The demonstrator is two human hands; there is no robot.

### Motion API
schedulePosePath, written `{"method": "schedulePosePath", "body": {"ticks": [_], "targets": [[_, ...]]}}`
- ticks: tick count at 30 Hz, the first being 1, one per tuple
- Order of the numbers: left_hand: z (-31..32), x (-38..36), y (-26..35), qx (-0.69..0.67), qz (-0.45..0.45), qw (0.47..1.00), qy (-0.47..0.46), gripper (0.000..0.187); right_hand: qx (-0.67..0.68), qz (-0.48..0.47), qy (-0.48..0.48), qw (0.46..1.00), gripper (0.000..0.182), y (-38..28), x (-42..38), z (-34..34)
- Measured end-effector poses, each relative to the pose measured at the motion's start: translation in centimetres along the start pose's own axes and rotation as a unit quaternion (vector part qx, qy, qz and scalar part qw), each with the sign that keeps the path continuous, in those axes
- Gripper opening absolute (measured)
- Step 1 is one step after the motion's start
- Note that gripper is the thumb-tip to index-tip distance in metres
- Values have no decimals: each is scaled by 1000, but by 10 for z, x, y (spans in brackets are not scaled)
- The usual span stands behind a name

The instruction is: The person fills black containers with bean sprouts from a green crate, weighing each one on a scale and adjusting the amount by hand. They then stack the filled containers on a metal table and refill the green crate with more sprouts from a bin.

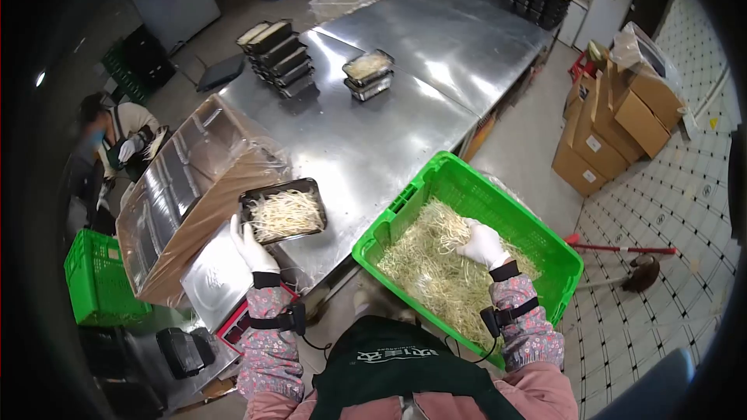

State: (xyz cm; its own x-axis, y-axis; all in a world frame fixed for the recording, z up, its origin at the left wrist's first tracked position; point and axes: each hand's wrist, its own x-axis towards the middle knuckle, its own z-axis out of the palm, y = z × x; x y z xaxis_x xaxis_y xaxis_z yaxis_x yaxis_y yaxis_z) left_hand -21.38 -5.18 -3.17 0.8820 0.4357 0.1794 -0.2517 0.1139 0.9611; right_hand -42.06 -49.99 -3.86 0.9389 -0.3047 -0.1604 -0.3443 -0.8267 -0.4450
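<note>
My left hand (252, 247), in a white glove, is at the lower left edge of a black tray (317, 206) filled with pale bean sprouts (284, 215). Its fingers look stretched out, and the thumb side lies against the tray. On the right, my gloved right hand (482, 245) is closed round a clump of sprouts (445, 225) inside a green crate (559, 255). Loose sprouts (428, 272) cover the crate's bottom. Below my left hand sits a flat metal scale (214, 280) with a red edge.
Stacked filled trays (284, 62) and a smaller stack (367, 74) stand on the metal table (389, 132). A plastic-wrapped box (191, 194) of black trays is at left, near a co-worker (128, 136). Cardboard boxes (615, 128) stand at right. Another green crate (97, 276) is at lower left.
</note>
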Motion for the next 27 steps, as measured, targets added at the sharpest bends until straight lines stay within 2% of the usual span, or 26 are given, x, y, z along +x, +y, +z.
{"method": "schedulePosePath", "body": {"ticks": [3, 4, 6, 7, 8, 10, 12, 13, 14, 17, 21, 23, 24, 25, 26, 27], "targets": [[14, -30, 45, 98, 81, 991, -38, 47, -5, -156, 46, 987, 69, -80, 12, -36], [14, -36, 54, 135, 100, 985, -40, 48, -7, -183, 45, 982, 69, -108, 17, -39], [9, -44, 54, 131, 174, 974, -60, 49, -95, -289, 91, 948, 57, -170, 29, -37], [5, -47, 56, 183, 195, 962, -55, 49, -119, -344, 107, 925, 42, -203, 34, -33], [-3, -49, 58, 237, 212, 947, -49, 49, -115, -371, 104, 915, 42, -238, 40, -22], [-23, -52, 65, 259, 205, 942, -54, 50, -204, -437, 100, 870, 44, -303, 49, 8], [-53, -48, 63, 257, 196, 945, -53, 49, -190, -516, 110, 828, 34, -371, 47, 40], [-70, -42, 56, 180, 142, 972, -49, 46, -184, -550, 115, 807, 32, -404, 44, 57], [-94, -34, 51, 186, 143, 971, -30, 46, -176, -584, 117, 784, 31, -435, 40, 76], [-172, -10, 42, 229, 96, 968, 30, 45, -145, -651, 55, 743, 32, -508, 32, 129], [-256, 21, 19, 329, 81, 938, 69, 47, -149, -678, 20, 720, 40, -565, 28, 198], [-281, 37, 4, 410, 104, 903, 72, 48, -129, -698, 6, 705, 40, -567, 33, 230], [-279, 42, 22, 437, 144, 884, 77, 49, -111, -713, -3, 692, 39, -570, 31, 235], [-272, 46, 38, 429, 197, 879, 71, 51, -131, -693, -17, 709, 43, -571, 27, 240], [-272, 49, 43, 427, 191, 881, 70, 51, -135, -691, -23, 710, 43, -570, 26, 244], [-271, 50, 46, 491, 170, 852, -65, 51, -129, -687, -22, 715, 46, -568, 26, 248]]}}
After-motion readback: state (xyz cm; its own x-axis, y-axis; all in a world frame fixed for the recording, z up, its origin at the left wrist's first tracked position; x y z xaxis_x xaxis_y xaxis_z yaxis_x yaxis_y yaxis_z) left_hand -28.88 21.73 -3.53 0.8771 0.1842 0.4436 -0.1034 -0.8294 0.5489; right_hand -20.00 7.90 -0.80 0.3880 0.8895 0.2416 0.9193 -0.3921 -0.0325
